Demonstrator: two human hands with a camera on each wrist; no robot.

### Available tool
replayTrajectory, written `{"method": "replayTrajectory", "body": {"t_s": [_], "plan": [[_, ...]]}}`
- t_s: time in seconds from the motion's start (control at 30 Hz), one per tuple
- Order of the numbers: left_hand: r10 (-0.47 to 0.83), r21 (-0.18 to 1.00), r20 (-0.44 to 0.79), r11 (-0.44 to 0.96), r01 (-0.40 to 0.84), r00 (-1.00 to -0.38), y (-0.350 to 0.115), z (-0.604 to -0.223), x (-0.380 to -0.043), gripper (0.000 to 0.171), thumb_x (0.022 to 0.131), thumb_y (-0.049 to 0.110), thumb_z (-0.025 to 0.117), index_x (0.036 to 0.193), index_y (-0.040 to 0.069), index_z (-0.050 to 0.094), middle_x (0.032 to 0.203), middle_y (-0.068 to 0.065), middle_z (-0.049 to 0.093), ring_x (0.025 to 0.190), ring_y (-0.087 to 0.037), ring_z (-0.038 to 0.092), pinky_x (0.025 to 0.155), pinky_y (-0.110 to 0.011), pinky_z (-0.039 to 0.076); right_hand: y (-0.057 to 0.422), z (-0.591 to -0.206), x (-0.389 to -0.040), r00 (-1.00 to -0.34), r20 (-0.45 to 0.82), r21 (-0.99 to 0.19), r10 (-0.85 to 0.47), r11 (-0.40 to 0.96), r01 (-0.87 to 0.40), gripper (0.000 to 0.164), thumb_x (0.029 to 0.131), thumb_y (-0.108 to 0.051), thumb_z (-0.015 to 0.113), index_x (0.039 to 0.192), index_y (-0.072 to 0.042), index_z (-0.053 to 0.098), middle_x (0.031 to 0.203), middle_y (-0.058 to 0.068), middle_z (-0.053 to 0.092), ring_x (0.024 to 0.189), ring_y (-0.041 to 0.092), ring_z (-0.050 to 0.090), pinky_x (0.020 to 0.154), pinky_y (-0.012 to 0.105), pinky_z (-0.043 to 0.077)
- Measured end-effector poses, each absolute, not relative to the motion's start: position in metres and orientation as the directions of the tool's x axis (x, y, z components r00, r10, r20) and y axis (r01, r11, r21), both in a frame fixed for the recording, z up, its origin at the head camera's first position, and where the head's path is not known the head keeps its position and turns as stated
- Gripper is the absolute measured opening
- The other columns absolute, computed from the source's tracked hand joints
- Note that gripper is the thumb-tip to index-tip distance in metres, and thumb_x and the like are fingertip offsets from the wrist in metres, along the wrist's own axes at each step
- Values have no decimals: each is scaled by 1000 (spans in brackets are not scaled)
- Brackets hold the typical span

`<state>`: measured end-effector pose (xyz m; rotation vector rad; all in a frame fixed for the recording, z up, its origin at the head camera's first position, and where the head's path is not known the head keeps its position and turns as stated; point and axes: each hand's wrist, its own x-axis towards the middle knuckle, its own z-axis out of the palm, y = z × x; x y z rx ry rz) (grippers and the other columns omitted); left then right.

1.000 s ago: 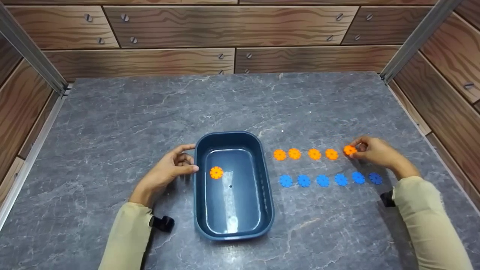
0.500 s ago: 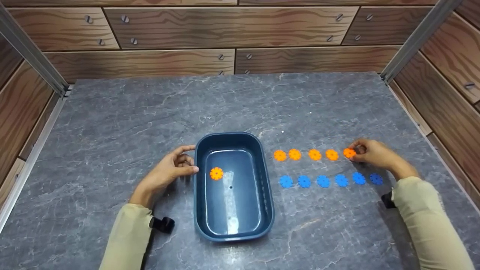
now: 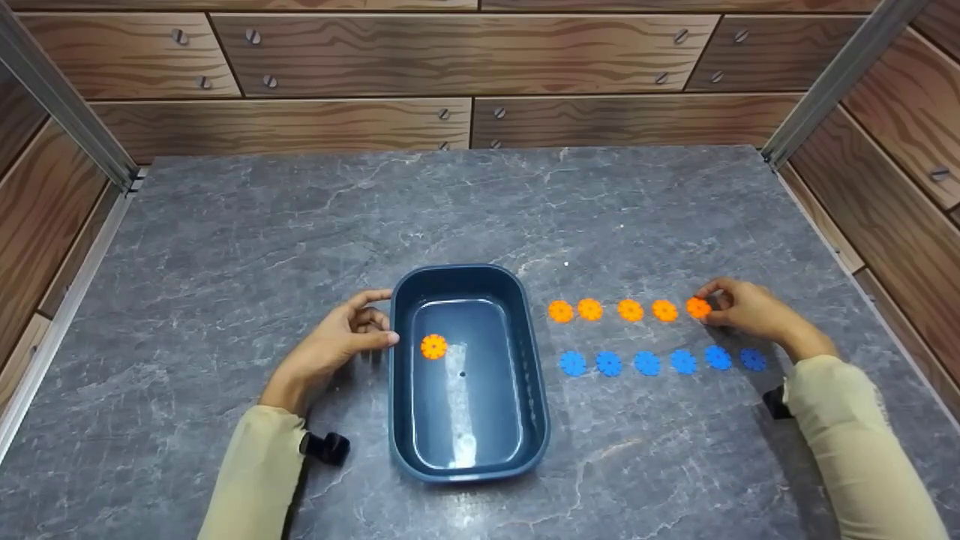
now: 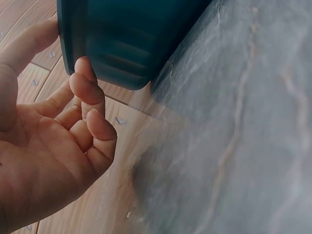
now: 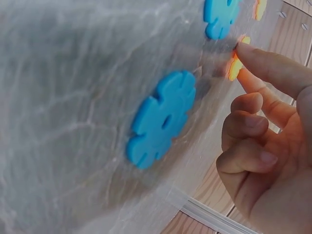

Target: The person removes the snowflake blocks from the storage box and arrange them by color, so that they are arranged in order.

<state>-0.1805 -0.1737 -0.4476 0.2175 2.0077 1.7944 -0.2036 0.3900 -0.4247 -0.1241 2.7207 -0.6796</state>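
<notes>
My left hand [image 3: 337,341] is at the left side of a dark blue plastic tub [image 3: 466,476]. Its thumb and forefinger touch the rim, set apart from each other, while the other fingers curl loosely outside the tub wall [image 4: 122,44]. One orange flower-shaped disc [image 3: 433,346] lies inside the tub. My right hand [image 3: 754,307] pinches another orange flower-shaped disc [image 3: 698,307] between thumb and forefinger, at the right end of an orange row. In the right wrist view this disc [image 5: 235,66] is low at the tabletop, partly hidden by the fingertips.
Several orange discs [image 3: 630,310] continue the row to the left, up to near the tub. Nearer the person runs a row of several blue flower-shaped discs [image 3: 646,364]. Wood-patterned panels [image 3: 480,56] border the grey marbled table [image 3: 360,210].
My right hand has lowered slightly with the orange disc, bringing it level with the row. The left hand and the tub have stayed in place.
</notes>
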Motion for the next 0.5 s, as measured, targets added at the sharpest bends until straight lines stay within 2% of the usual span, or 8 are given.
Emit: {"method": "replayTrajectory", "body": {"t_s": [0.27,0.5], "plan": [[398,974,-220,135,-180,-891,-173,-446,-179,69,84,7,71,143,3,36,91,1,54,82,-10,54,77,-22,47,391,-414,-197,-944,-282,-535,-171,845,7,40,91,-12,63,126,5,52,80,7,52,59,11,46,54,27,42],[394,974,-223,137,-183,-892,-173,-446,-180,68,84,6,71,143,3,36,91,1,54,82,-10,54,77,-21,48,377,-398,-191,-969,-179,-588,-171,808,-34,45,93,-20,64,130,2,50,89,7,46,65,9,41,53,26,39]]}}
